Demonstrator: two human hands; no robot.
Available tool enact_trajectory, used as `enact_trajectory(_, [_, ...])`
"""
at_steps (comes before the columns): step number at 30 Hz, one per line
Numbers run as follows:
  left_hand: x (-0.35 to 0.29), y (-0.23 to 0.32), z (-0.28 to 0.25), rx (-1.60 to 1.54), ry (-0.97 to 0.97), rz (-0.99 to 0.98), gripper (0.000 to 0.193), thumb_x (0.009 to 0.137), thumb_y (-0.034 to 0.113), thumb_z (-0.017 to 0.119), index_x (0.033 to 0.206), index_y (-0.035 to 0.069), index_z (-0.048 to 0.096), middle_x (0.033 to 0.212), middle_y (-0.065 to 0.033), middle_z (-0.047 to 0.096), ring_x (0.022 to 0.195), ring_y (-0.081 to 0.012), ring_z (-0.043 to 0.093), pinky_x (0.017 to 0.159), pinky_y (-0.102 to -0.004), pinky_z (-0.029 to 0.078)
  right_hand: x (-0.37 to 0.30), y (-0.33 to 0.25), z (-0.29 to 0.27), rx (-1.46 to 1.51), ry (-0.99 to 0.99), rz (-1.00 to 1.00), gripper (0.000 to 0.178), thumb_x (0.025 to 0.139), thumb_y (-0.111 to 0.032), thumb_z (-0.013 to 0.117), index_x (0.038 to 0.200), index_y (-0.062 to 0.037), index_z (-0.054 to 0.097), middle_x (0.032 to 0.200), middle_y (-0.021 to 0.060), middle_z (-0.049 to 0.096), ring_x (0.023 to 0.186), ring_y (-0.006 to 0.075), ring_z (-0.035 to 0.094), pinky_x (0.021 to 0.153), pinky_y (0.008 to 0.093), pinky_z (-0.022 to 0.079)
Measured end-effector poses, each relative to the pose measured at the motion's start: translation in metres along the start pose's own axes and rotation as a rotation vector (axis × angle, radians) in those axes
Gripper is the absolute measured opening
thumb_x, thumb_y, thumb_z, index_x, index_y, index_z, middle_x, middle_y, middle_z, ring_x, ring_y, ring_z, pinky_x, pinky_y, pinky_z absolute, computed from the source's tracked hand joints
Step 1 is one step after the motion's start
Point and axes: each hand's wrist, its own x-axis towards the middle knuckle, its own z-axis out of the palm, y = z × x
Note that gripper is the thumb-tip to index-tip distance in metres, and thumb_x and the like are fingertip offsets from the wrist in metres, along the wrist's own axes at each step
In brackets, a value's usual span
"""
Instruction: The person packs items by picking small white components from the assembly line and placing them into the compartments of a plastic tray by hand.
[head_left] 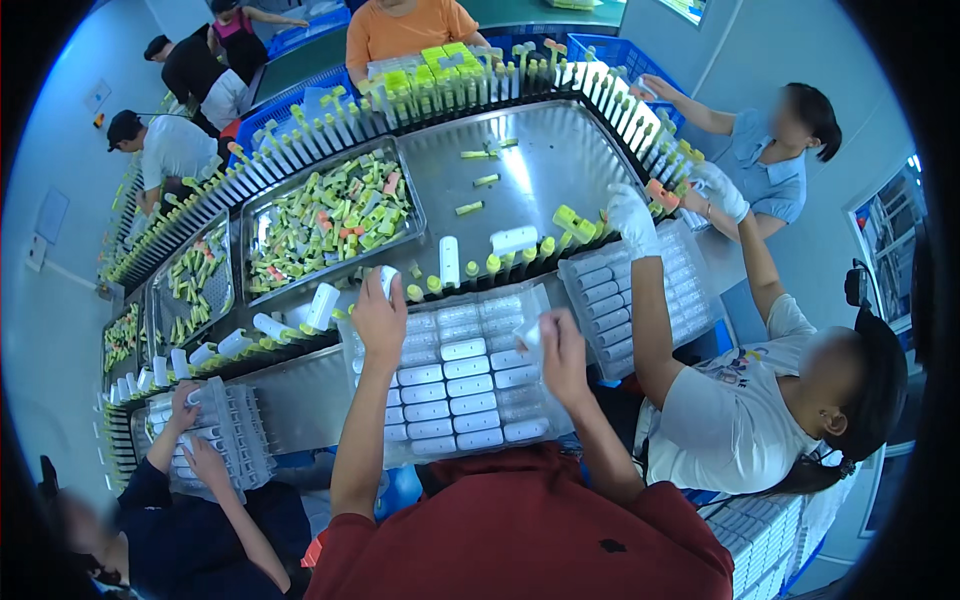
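Note:
My left hand [379,325] is closed around a small white oblong case [388,281], at the far edge of a clear plastic tray. My right hand [562,358], over the tray's right side, pinches a blurred whitish piece [529,333], apparently a similar case. Below both hands lies the clear tray [532,402], its near rows filled with white oblong cases [470,385] and its far rows showing bare pockets. Just beyond it, a white case [449,262] stands upright and another white case [514,240] lies beside the row of yellow-green-capped pieces [493,264].
Metal trays [420,215] hold heaps of yellow-green and orange pieces [340,215]. A black rack [400,125] of upright pieces rings the table. At right, a co-worker's white-gloved hand [632,220] reaches over another clear tray [650,290]. At left, a co-worker's hands [205,462] work over stacked trays [250,435].

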Motion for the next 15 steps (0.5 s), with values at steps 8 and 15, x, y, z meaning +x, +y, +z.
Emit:
enact_trajectory(8, [-0.009, -0.039, -0.032, 0.039, 0.095, -0.108, 0.033, 0.108, 0.027, 0.067, 0.128, 0.0, 0.066, 0.112, -0.0247, 0.074, 0.094, -0.0493, 0.072, 0.077, -0.0551, 0.058, 0.129, 0.054, 0.023, -0.135, 0.368, 0.203, 0.036, 0.114, -0.028, 0.055, 0.117, 0.0067, 0.064, 0.106, 0.0298, 0.065, 0.098, 0.0486, 0.062, 0.088, 0.0533, 0.048])
enact_trajectory(15, [-0.025, -0.078, -0.052, 0.146, 0.157, -0.24, 0.032, 0.109, 0.026, 0.065, 0.125, -0.002, 0.065, 0.111, -0.0263, 0.074, 0.098, -0.0499, 0.071, 0.081, -0.0566, 0.057, 0.15, 0.011, 0.085, -0.731, 0.12, -0.19, 0.032, 0.105, -0.034, 0.069, 0.106, -0.0028, 0.062, 0.105, 0.0203, 0.067, 0.087, 0.0436, 0.072, 0.074, 0.052, 0.06])
